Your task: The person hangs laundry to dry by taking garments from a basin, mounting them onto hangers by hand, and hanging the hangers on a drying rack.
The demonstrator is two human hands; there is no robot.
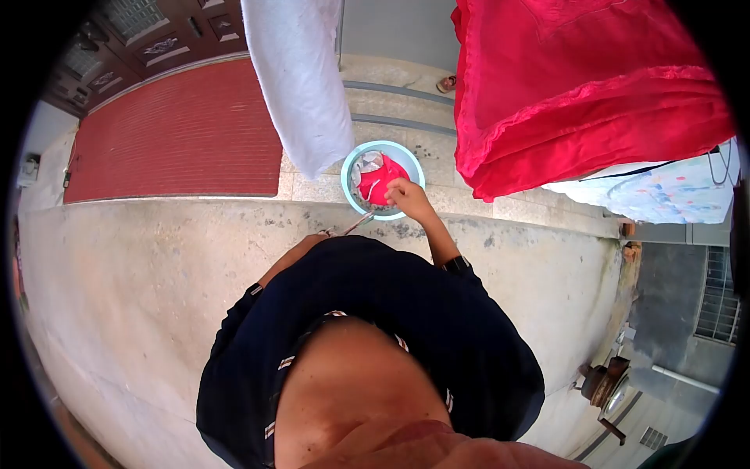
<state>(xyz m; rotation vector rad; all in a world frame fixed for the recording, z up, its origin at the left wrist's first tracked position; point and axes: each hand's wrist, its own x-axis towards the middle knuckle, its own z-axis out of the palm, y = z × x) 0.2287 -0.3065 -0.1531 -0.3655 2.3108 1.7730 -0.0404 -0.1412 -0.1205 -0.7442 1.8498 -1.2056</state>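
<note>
A light blue basin stands on the paved step, with a red cloth and a pale, see-through item in it. My right hand is over the basin's right side, its fingers closed together at the edge of the red cloth. Below and left of the basin, my left hand is partly hidden by my dark sleeve. From it a thin, pale, stick-like thing slants up to the basin's lower rim; its fingers seem closed round the near end.
A white cloth hangs just left above the basin. Large red fabric hangs at the upper right, before a pale patterned cloth. A red mat lies by brown doors. The step's edge runs across.
</note>
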